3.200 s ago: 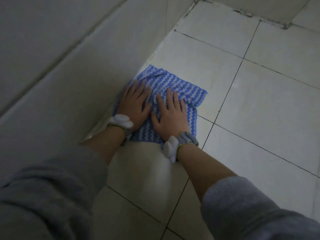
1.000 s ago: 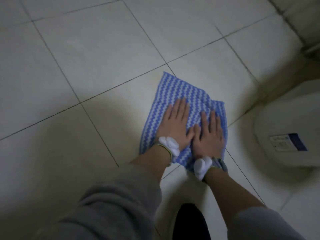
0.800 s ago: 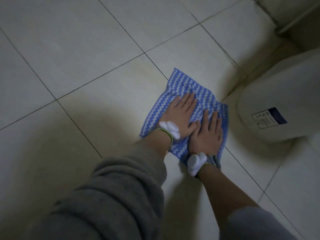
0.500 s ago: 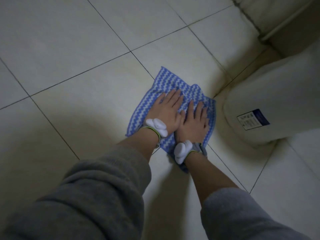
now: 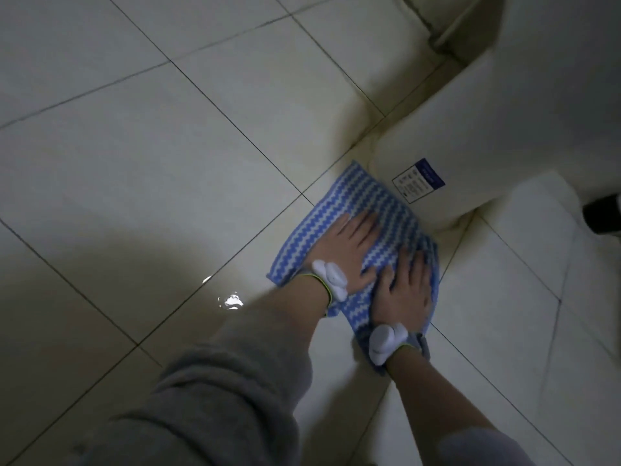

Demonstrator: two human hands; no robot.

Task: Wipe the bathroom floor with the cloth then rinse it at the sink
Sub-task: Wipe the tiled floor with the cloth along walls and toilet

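Note:
A blue and white zigzag cloth (image 5: pixel 349 203) lies flat on the pale tiled floor (image 5: pixel 161 169), its far corner touching the foot of a white toilet base (image 5: pixel 470 136). My left hand (image 5: pixel 349 250) presses palm down on the cloth's middle, fingers spread. Beside it, my right hand (image 5: pixel 405 290) presses flat on the cloth's near right part. Both wrists carry white bands. No sink is in view.
The toilet base bears a dark blue and white label (image 5: pixel 418 179). A small wet glint (image 5: pixel 232 301) shines on the tiles left of my left forearm. A dark object (image 5: pixel 605 216) sits at the right edge. A wall foot runs along the top right.
Both hands have slid the cloth to the right across the tiles, from open floor up against the toilet base. The hands stay flat on it throughout.

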